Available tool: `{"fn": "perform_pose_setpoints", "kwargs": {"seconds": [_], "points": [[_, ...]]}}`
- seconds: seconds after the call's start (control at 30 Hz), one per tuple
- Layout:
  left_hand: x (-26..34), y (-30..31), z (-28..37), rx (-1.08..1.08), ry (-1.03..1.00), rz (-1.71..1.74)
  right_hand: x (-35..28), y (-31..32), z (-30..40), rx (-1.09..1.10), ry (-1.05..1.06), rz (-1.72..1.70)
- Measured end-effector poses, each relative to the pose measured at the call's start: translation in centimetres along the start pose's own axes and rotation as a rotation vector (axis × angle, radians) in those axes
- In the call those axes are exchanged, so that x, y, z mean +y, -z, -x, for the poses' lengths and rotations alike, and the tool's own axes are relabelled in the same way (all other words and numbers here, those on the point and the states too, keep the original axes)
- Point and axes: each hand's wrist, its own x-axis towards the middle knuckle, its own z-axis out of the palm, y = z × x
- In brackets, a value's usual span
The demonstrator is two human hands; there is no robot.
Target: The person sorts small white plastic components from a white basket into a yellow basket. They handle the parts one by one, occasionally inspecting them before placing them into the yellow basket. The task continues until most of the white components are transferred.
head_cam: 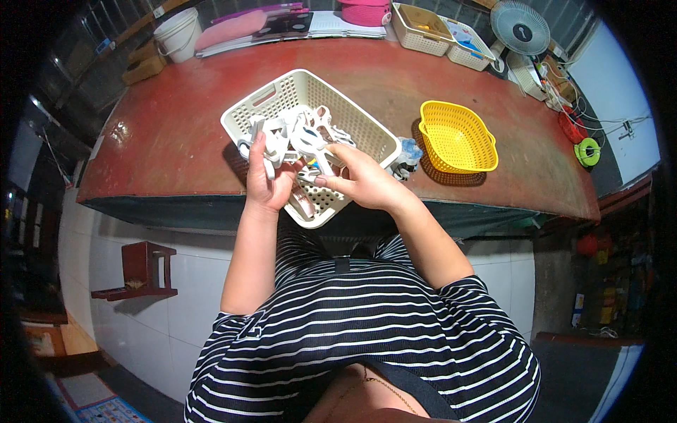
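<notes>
A cream perforated plastic basket (351,103) stands at the front edge of the table, tilted in my view. My left hand (268,182) holds several white plastic clips (277,135) in a tangled bunch above the basket. Between the thumb and fingers of my right hand (365,177) is another white plastic clip (323,158), its far end against the bunch. Below my hands, a pinkish item (302,203) lies in the near end of the basket. The bunch and my fingers hide much of the inside.
Right of the cream basket stands a yellow plastic basket (457,135) on the red table (180,116). A crumpled blue-and-white item (407,153) lies between them. Along the back are a white bucket (179,37), papers (344,30), small baskets (423,39) and a fan (521,31). A stool (143,269) stands left.
</notes>
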Motion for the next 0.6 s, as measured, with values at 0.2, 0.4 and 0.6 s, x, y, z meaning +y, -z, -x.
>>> {"fn": "perform_pose_setpoints", "kwargs": {"seconds": [0.2,0.4,0.6], "points": [[0.3,0.2,-0.2,-0.035,0.050,0.089,0.0,-1.5,0.9,0.123,-0.023,-0.200],[-0.2,1.0,0.5,-0.134,-0.016,-0.073,-1.8,-0.9,0.9,0.063,-0.074,-0.286],[-0.1,0.4,0.4,-0.126,0.038,-0.004,-0.6,-1.6,1.2,0.184,-0.002,-0.220]]}}
